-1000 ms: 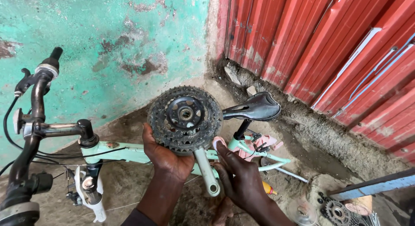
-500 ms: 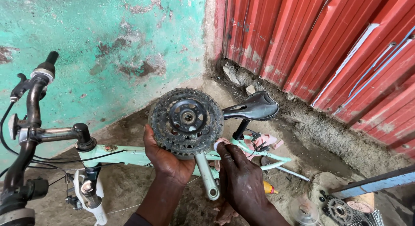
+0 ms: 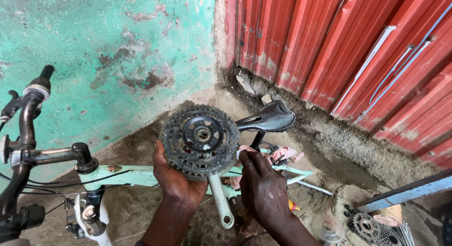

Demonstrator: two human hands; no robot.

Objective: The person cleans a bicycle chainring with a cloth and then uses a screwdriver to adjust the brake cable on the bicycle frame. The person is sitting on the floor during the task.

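Steel, dark and greasy: a triple chainring crankset (image 3: 201,141) is held face-up above the pale green bicycle frame (image 3: 136,174), its silver crank arm (image 3: 219,203) pointing down toward the person. Left hand (image 3: 178,182) cradles the rings from below, palm up, fingers closed around the lower teeth. Right hand (image 3: 263,189) sits at the right edge, back to the camera, fingertips pressed together against the rim; what they pinch cannot be seen. In my judgement, the grip would be safer on the arm than on the teeth, with the rings kept level. Black saddle (image 3: 270,118) stands just behind; loose sprockets (image 3: 368,226) lie on the ground at right.
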